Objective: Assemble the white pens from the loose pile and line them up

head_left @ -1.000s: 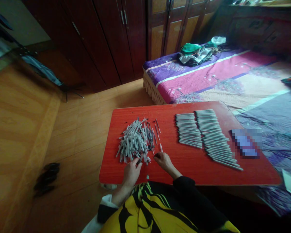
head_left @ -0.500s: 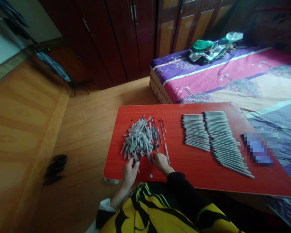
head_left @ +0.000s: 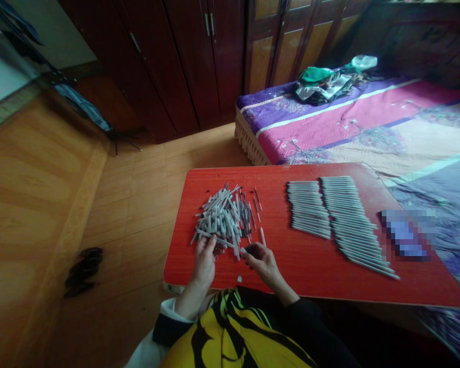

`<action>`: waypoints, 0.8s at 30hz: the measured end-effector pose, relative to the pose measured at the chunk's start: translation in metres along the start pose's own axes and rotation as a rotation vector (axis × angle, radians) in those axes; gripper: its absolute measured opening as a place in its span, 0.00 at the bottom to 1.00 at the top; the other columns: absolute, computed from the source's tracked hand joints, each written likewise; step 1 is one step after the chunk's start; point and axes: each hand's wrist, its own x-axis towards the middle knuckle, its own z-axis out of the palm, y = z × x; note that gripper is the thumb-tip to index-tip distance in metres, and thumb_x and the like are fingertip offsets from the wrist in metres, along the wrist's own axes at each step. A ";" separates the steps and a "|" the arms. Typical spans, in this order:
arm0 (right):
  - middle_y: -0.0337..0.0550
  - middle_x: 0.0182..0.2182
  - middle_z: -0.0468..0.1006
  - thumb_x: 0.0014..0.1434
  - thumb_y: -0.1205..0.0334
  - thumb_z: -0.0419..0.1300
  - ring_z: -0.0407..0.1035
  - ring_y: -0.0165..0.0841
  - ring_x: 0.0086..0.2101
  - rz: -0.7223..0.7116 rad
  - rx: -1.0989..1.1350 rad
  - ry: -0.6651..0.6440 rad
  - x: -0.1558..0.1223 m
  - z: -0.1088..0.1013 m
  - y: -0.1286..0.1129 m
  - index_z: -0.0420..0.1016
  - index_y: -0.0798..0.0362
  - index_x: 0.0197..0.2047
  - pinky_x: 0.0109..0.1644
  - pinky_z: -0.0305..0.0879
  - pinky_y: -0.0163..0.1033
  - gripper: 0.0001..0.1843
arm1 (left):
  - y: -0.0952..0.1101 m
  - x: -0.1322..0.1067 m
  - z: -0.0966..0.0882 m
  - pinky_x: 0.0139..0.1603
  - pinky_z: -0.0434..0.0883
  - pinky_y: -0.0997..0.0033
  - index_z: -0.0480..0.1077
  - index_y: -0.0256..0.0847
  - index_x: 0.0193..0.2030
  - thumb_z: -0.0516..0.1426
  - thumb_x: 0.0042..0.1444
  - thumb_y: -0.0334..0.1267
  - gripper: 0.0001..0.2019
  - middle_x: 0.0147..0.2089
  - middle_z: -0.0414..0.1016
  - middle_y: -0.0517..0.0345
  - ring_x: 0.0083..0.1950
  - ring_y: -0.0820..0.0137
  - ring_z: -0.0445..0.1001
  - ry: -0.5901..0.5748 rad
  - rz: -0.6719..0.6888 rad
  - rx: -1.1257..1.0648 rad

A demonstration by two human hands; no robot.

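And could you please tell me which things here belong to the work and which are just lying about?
Likely in use: tube in left hand; piled tubes; tube rows.
Seemingly lying about: bundle on bed; purple item; dark floor items.

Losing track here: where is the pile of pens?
In the head view, the pile of pens lies on the left half of the red table, just beyond the left hand.
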 end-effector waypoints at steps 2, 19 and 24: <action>0.36 0.20 0.70 0.48 0.49 0.63 0.61 0.25 0.20 -0.009 0.044 0.013 -0.008 0.003 -0.012 0.68 0.55 0.29 0.21 0.58 0.31 0.17 | 0.004 -0.003 0.007 0.27 0.67 0.75 0.68 0.37 0.39 0.61 0.47 0.42 0.15 0.33 0.77 0.55 0.28 0.72 0.74 -0.024 0.012 0.011; 0.35 0.20 0.71 0.48 0.55 0.60 0.63 0.24 0.18 -0.008 0.184 0.000 -0.021 -0.008 -0.012 0.69 0.56 0.35 0.19 0.60 0.29 0.14 | 0.007 -0.010 0.039 0.27 0.67 0.77 0.69 0.37 0.35 0.62 0.46 0.42 0.13 0.33 0.77 0.55 0.27 0.74 0.74 -0.183 -0.056 0.031; 0.38 0.20 0.75 0.44 0.54 0.63 0.67 0.29 0.16 0.074 0.372 0.092 -0.019 -0.017 -0.009 0.63 0.55 0.39 0.16 0.61 0.31 0.22 | 0.007 -0.009 0.037 0.27 0.67 0.77 0.69 0.37 0.36 0.62 0.46 0.43 0.13 0.33 0.77 0.55 0.27 0.74 0.73 -0.186 -0.045 0.063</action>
